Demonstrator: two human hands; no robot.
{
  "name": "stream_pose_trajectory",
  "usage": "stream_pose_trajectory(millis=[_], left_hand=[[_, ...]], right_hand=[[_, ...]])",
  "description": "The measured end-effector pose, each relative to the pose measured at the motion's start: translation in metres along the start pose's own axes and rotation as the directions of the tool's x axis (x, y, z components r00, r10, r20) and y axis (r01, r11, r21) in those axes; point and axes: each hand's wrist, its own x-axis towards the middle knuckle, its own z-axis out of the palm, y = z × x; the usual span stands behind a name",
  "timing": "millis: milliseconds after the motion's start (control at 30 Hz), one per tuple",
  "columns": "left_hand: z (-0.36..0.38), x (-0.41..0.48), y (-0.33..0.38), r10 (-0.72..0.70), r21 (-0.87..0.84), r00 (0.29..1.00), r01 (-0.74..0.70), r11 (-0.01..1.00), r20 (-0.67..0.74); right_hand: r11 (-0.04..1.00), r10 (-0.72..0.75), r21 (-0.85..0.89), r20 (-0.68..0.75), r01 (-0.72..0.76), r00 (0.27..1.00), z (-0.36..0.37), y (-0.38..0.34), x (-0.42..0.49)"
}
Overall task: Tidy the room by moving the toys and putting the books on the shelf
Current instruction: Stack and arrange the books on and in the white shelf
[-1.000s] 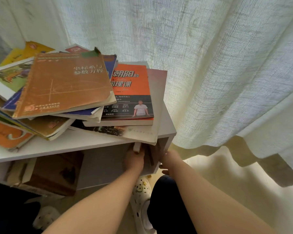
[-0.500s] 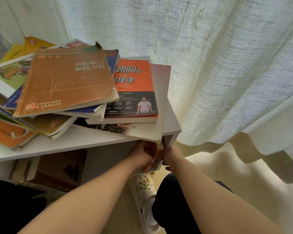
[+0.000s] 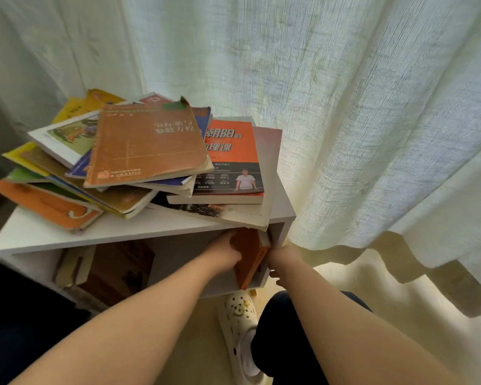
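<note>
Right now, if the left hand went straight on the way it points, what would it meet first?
The orange book standing in the shelf; the left hand seems to touch it. Depth beyond is unclear.

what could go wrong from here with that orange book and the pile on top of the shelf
1. The loose pile of books on the shelf overhangs its front edge just above the left hand and right hand; a knock upward might send books sliding off.
2. The orange book sits tilted at the compartment's open front, so it may tip out if released now.
</note>
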Motion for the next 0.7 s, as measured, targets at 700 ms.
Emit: stream_pose_trajectory(millis=[700], left_hand=[[-0.192,-0.124,0.021,0.059,-0.048,0.612,-0.157,0.986,-0.788]], right_hand=[[0.698,-0.716,-0.113,-0.098,0.707,0.692,0.008,-0.168,-0.156]])
